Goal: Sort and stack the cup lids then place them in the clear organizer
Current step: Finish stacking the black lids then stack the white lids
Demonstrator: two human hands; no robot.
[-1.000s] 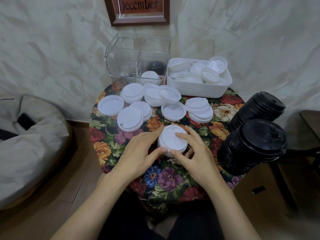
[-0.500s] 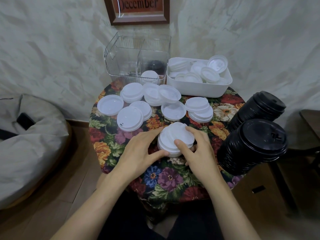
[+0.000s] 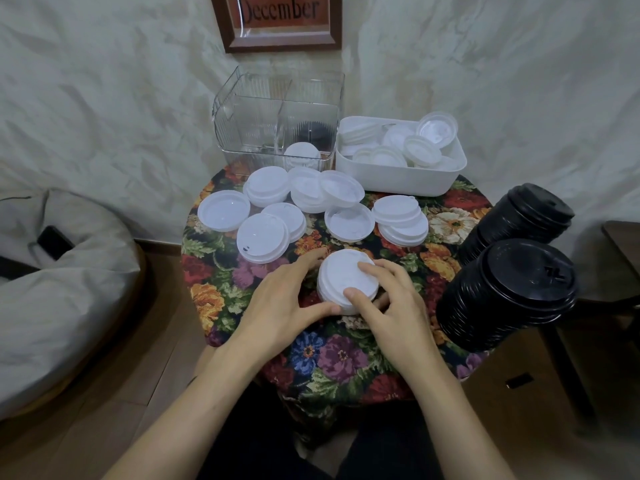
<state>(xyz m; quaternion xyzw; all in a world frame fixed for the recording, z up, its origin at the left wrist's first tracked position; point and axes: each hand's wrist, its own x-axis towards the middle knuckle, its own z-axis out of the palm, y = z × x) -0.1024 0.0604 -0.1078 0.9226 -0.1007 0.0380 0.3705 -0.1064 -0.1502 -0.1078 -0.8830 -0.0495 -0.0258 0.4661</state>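
Alignment is the change: half a second ago the top lid sat skewed on the stack (image 3: pixel 346 282); now it lies square. The left hand (image 3: pixel 280 303) curls its fingers round the stack's left side, and the right hand (image 3: pixel 398 313) grips the right side, thumb on top. The stack rests on the desk (image 3: pixel 329 351) near the person, well short of the organizer (image 3: pixel 242 133). It looks ready to carry over. The organizer's front right compartment holds a white pile (image 3: pixel 302 155), with dark lids (image 3: pixel 313 133) behind. The bin (image 3: pixel 398 180) beside it holds jumbled white lids. Loose lids (image 3: pixel 263 237) lie between.
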